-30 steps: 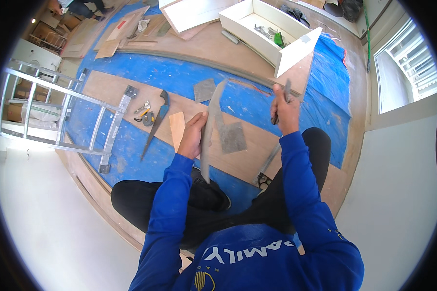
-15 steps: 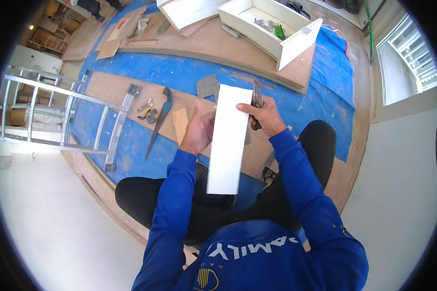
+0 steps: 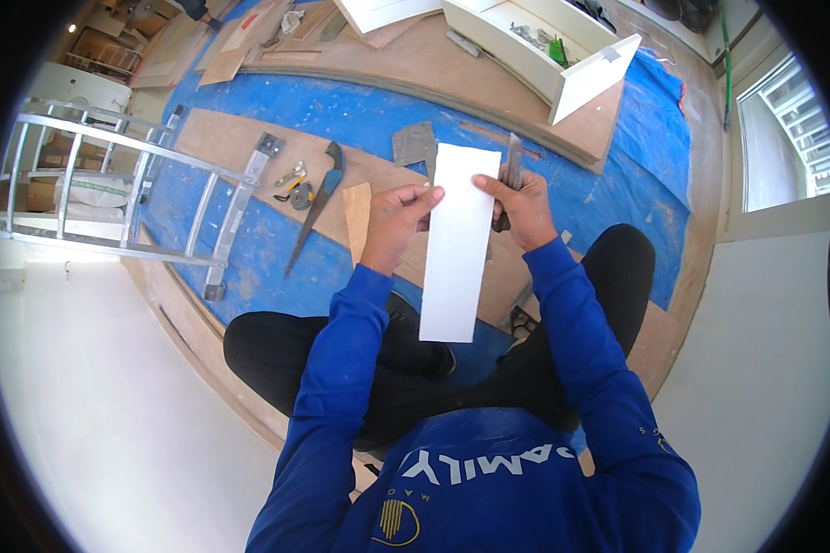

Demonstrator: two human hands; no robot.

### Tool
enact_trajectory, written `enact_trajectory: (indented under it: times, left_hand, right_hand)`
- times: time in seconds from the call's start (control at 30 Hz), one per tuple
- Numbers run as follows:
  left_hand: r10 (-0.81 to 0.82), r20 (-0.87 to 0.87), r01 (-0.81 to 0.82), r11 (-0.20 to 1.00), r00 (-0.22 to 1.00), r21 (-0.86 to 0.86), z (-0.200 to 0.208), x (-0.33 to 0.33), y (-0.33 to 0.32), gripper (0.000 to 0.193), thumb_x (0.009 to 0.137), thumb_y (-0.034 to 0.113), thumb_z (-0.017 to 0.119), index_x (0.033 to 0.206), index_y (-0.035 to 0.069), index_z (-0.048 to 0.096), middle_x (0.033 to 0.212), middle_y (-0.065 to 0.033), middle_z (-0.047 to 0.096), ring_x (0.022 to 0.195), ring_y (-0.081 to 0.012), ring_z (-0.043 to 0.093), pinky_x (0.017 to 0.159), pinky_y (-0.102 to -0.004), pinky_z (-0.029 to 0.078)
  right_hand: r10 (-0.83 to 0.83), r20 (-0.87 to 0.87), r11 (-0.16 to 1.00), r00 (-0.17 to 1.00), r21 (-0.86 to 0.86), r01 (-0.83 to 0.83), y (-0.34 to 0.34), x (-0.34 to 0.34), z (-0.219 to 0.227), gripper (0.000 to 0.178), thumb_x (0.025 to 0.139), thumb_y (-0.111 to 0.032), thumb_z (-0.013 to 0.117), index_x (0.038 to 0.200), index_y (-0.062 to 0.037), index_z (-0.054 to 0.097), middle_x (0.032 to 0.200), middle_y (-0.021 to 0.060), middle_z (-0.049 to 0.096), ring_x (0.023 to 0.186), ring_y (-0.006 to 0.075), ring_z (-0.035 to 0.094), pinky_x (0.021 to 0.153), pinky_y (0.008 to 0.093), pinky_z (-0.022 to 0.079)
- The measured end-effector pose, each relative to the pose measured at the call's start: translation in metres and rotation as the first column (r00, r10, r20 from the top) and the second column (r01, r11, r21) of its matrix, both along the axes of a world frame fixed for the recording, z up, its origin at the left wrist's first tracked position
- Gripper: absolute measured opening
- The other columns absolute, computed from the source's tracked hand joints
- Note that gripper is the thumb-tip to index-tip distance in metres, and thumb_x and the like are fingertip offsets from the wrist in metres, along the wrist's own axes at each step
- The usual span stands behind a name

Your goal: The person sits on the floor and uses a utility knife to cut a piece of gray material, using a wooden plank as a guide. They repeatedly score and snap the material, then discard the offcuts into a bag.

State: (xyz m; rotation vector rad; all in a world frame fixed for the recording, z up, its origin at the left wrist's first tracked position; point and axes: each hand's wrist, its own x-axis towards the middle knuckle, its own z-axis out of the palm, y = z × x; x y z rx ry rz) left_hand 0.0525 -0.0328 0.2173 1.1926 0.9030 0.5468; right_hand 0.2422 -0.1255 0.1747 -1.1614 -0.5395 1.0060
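Note:
Between my hands I hold a long white board strip [image 3: 458,249], its far end tilted slightly right. My left hand [image 3: 402,219] pinches the left edge near the far end, thumb on the white face and fingers behind. On the opposite edge, my right hand [image 3: 516,205] presses its thumb to the face. That same hand also keeps a dark narrow tool with a pointed metal end [image 3: 514,152] against its palm; its exact kind is not clear. A thin wooden offcut [image 3: 357,221] lies left of my left hand, near a handsaw [image 3: 318,205].
A tape measure [image 3: 301,194] lies beside the saw on a brown sheet [image 3: 214,138] over blue tarpaulin [image 3: 341,109]. An aluminium ladder [image 3: 221,221] stands at left. Stacked boards [image 3: 406,92] carry a white drawer-like box [image 3: 581,85]. A window [image 3: 788,138] is at right.
The left hand has gone from an open palm beside the board to a thumb-and-finger pinch on its edge. The board sits slightly farther right and up in view.

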Motion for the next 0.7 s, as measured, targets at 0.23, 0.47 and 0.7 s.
enact_trajectory:
  times: [0.23, 0.47, 0.7]
  left_hand:
    - [-0.185, -0.133, 0.192, 0.981, 0.974, 0.042, -0.016, 0.005, -0.017, 0.023, 0.093, 0.019, 0.078, 0.096, -0.004, 0.076, 0.081, -0.0046, 0.073, 0.068, -0.0093, 0.066, 0.060, -0.0241, 0.050]
    - [-0.520, -0.341, 0.531, 0.845, 0.783, -0.067, -0.013, -0.012, -0.009, 0.018, 0.091, 0.015, 0.077, 0.097, -0.002, 0.076, 0.079, -0.0082, 0.075, 0.070, -0.0118, 0.071, 0.060, -0.0267, 0.052]
    - [-0.281, -0.900, 0.551, 0.833, 0.332, -0.057, -0.052, -0.059, 0.042, 0.039, 0.072, 0.013, 0.081, 0.109, 0.001, 0.075, 0.087, -0.0183, 0.076, 0.075, -0.0268, 0.074, 0.072, -0.0391, 0.058]
  right_hand:
    - [-0.256, -0.062, 0.964, 0.965, 0.063, 0.259, -0.006, 0.046, 0.004, 0.021, 0.083, -0.014, 0.087, 0.082, -0.0012, 0.070, 0.065, 0.0023, 0.064, 0.048, 0.0078, 0.053, 0.046, 0.0240, 0.042]
    - [-0.413, -0.110, 0.906, 0.904, 0.047, 0.420, -0.016, 0.078, 0.001, 0.022, 0.084, -0.013, 0.087, 0.088, -0.0004, 0.069, 0.067, 0.0024, 0.063, 0.049, 0.0087, 0.053, 0.046, 0.0241, 0.042]
    - [-0.526, 0.089, 0.837, 0.846, -0.125, 0.533, -0.014, 0.097, -0.040, 0.021, 0.087, -0.014, 0.083, 0.083, -0.0015, 0.067, 0.063, 0.0018, 0.061, 0.045, 0.0082, 0.052, 0.041, 0.0257, 0.041]
